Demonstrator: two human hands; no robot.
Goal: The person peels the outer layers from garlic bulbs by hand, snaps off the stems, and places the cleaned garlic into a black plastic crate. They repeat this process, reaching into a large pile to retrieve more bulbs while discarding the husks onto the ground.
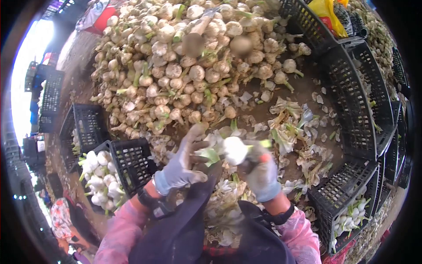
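Note:
A peeled white garlic bulb (235,150) with a short green stem is held in my right hand (260,169), which wears a grey glove and is closed round the stem. Something orange-red shows at that hand's fingers, too small to name. To the left of the bulb is my left hand (185,159), gloved, with its fingers spread and nothing in them. Loose peeled skins (226,198) lie below and between my hands. Beyond them rises a large heap of unpeeled garlic bulbs (176,70).
Black crates (132,163) stand at the left, with peeled garlic (102,180) beside them. More black crates (351,88) line the right side, one holding peeled garlic (351,215). A red bucket (102,20) is at the upper left. A person in floral cloth (61,218) is at the lower left.

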